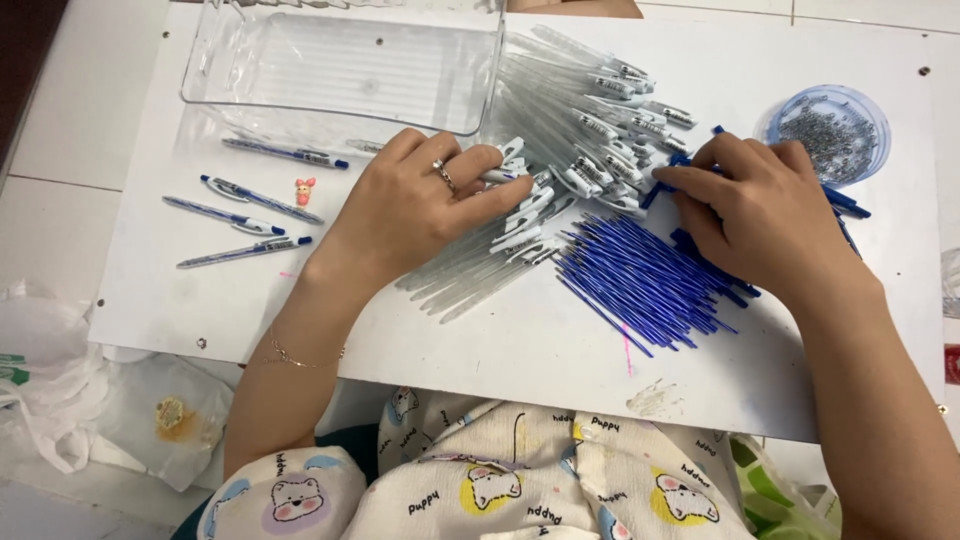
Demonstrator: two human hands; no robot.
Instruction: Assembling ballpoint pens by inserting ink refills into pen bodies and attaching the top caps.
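Observation:
A white board (540, 340) lies across my lap. My left hand (420, 195), with a ring on one finger, rests on a pile of clear pen barrels with white clips (560, 130) and pinches one barrel by its clip end. My right hand (760, 200) lies over the upper end of a heap of blue ink refills (640, 275), fingertips closing on a blue piece at the heap's edge. What it grips is mostly hidden under the fingers.
An empty clear plastic bin (340, 65) stands at the board's far side. Several assembled blue pens (250, 205) and a tiny pink figure (304, 190) lie at left. A round clear tub of small metal springs (832, 128) sits at far right. Plastic bags (60, 400) lie on the floor at left.

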